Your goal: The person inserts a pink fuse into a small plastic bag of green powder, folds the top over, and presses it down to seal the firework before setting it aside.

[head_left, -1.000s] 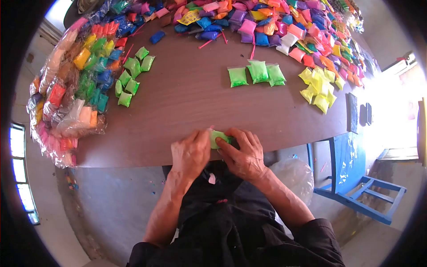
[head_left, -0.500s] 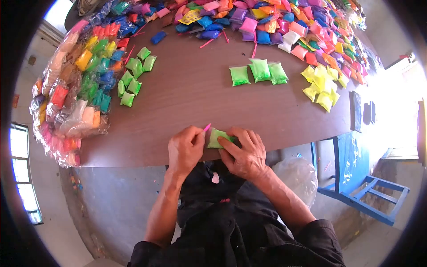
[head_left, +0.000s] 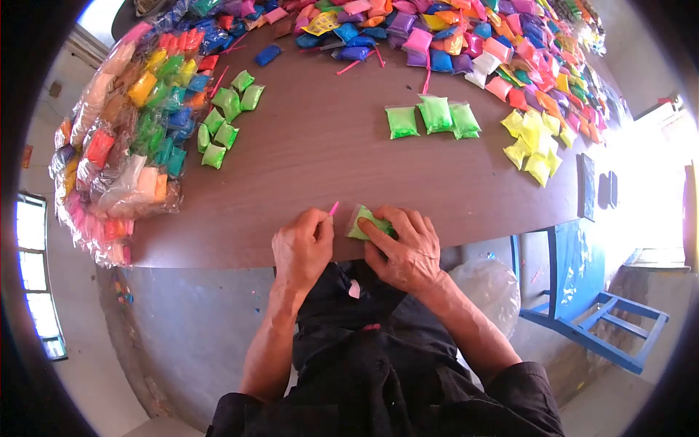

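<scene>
At the table's near edge, my left hand (head_left: 303, 244) is closed round a thin pink plastic stick (head_left: 334, 208), its tip poking out past the thumb. Beside it, my right hand (head_left: 403, 247) grips a small clear packet (head_left: 361, 221) with light green filling, thumb and fingers pressing on it. A narrow gap separates the stick from the packet. Farther up the table lie three similar green packets (head_left: 435, 115) side by side. Another group of several green packets (head_left: 227, 105) rests to the left.
Yellow packets (head_left: 535, 142) are piled at the right. A large heap of many-coloured packets (head_left: 419, 40) spans the back of the brown table (head_left: 291, 171). Bagged packets (head_left: 149, 138) crowd the left side. A blue chair (head_left: 575, 277) stands at the right, near a clear plastic bag (head_left: 486, 295).
My left hand has drawn slightly left with the pink stick, widening the gap to the green packet. My right hand still grips the packet. The view has shifted a little.
</scene>
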